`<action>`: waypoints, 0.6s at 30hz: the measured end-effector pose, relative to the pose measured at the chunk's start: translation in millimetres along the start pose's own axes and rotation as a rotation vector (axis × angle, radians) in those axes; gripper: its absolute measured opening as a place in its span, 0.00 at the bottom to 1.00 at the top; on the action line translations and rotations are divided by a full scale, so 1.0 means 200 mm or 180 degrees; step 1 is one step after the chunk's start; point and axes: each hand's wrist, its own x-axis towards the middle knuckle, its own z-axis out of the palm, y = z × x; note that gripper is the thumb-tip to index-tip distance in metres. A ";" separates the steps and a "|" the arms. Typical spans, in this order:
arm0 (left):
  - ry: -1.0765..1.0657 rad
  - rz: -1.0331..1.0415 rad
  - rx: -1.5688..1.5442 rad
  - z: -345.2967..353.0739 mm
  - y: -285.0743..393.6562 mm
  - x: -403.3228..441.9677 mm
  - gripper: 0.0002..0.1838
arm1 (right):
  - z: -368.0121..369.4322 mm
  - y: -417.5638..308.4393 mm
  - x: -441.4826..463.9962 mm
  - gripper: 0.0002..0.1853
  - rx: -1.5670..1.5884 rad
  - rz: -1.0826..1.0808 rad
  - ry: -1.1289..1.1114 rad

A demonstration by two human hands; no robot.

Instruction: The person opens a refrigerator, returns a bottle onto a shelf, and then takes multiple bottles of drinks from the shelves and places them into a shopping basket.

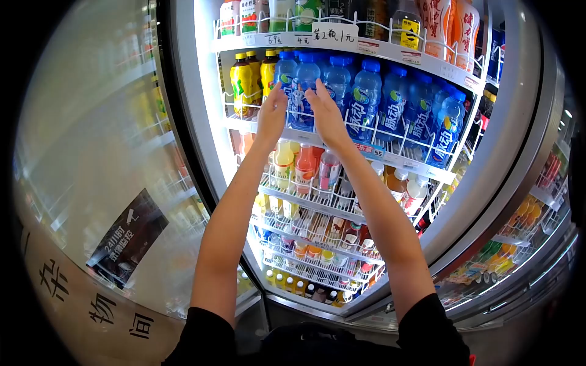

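Both my arms reach into a lit drinks fridge. My left hand [273, 114] is at the left side of a blue drink bottle [303, 79] in the front row, fingers stretched upward. On the bottle's other side, my right hand [326, 113] has its fingers extended and apart, with fingertips overlapping the bottle's edge. Whether either hand touches the bottle I cannot tell. The bottle stands upright behind the wire rail. More blue bottles [365, 97] line the shelf to the right, and yellow bottles [242, 85] stand to the left.
An open glass door [104, 152] swings out on the left. Above is a shelf with a handwritten price card [334, 33]; below, wire shelves [323, 198] hold juice bottles. The fridge's right frame [482, 201] curves close beside my right arm.
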 end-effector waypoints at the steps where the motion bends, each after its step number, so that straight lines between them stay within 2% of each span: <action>1: -0.0005 0.0001 0.0002 0.00 0.00 -0.01 0.30 | 0.03 0.01 -0.01 0.38 0.0003 0.0000 0.0004; 3: -0.0393 0.0129 0.0720 0.01 -0.06 0.08 0.34 | 0.09 0.04 0.07 0.39 -0.0241 -0.0310 0.0173; 4: -0.0396 0.0133 0.0724 0.01 -0.05 0.09 0.34 | 0.08 0.02 0.05 0.38 -0.0383 -0.0357 0.0203; 8: -0.0894 -0.0152 0.1555 0.06 -0.03 0.14 0.44 | 0.08 0.08 0.11 0.38 -0.0733 -0.0316 0.0229; 9: -0.0903 -0.0137 0.1509 0.07 -0.02 0.14 0.44 | 0.05 0.06 0.10 0.36 -0.0516 -0.0189 0.0229; 11: -0.0916 -0.0139 0.1835 0.07 0.01 0.14 0.44 | -0.02 0.10 0.11 0.34 -0.0312 -0.0056 0.0223; 13: -0.0860 -0.0201 0.1902 0.08 0.02 0.14 0.45 | -0.07 0.19 0.13 0.30 0.0122 -0.0266 0.0089; 15: -0.0399 -0.0006 0.1851 0.11 -0.01 0.11 0.45 | -0.10 0.23 0.11 0.27 0.0216 -0.0279 0.0022; 18: -0.0164 0.0160 0.1658 0.13 0.00 0.09 0.46 | -0.09 0.22 0.09 0.26 0.0278 -0.0481 0.0028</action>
